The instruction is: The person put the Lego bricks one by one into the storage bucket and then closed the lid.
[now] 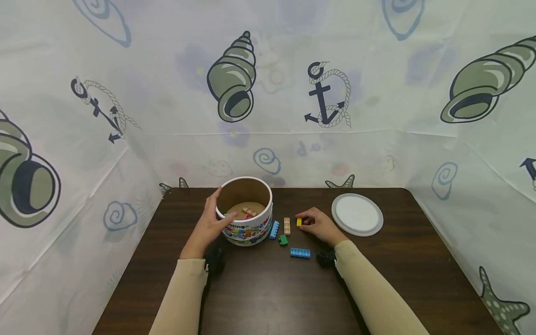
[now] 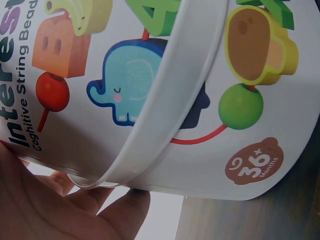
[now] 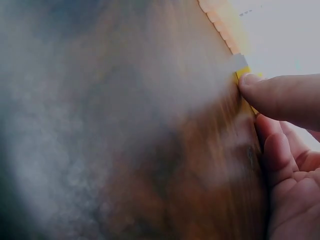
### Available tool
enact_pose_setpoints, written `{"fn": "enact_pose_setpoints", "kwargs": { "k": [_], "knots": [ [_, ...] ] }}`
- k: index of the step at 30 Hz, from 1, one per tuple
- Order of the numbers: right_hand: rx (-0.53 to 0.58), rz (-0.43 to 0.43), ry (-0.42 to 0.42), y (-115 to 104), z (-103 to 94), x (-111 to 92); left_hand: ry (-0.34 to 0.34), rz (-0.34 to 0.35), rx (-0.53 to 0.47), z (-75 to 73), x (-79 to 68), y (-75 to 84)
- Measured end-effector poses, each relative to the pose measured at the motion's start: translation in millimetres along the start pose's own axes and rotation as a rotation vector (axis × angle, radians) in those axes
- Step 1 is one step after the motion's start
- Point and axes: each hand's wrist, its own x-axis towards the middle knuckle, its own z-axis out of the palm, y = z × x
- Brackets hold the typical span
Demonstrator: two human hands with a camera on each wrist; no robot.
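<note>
A round white bucket (image 1: 252, 230) printed with colourful bead pictures stands on the table, its top uncovered. My left hand (image 1: 211, 224) grips its left side, thumb over the near rim. Inside lie a tan building block (image 1: 250, 211) and bits of pink and green. To the bucket's right, my right hand (image 1: 320, 225) pinches a small yellow building block (image 1: 299, 222) between thumb and fingers, low over the tabletop. Between bucket and right hand lie a blue block (image 1: 274, 230), a tan block (image 1: 286, 226) and a green block (image 1: 283, 240).
Nearer to me lies another blue block (image 1: 300, 252). A round white lid (image 1: 358, 215) rests on the dark wooden table (image 1: 268, 298) beyond the right hand. White printed cloth (image 1: 276, 102) hangs behind the table and along both sides.
</note>
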Motion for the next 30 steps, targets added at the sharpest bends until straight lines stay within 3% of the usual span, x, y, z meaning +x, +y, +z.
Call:
{"fn": "enact_pose_setpoints", "kwargs": {
  "k": [15, 24, 30],
  "knots": [
    [0.051, 0.043, 0.058, 0.0, 1.2, -3.0, -0.005, 0.01, -0.004, -4.4, -2.4, -2.7],
    [0.243, 0.075, 0.103, 3.9, 3.4, -5.6, -0.013, 0.016, 0.0, -3.7, -3.1, -5.4],
    [0.282, 0.073, 0.113, 3.2, 2.7, -8.3, -0.013, 0.012, -0.012, -2.8, -3.5, -6.6]
  ]
}}
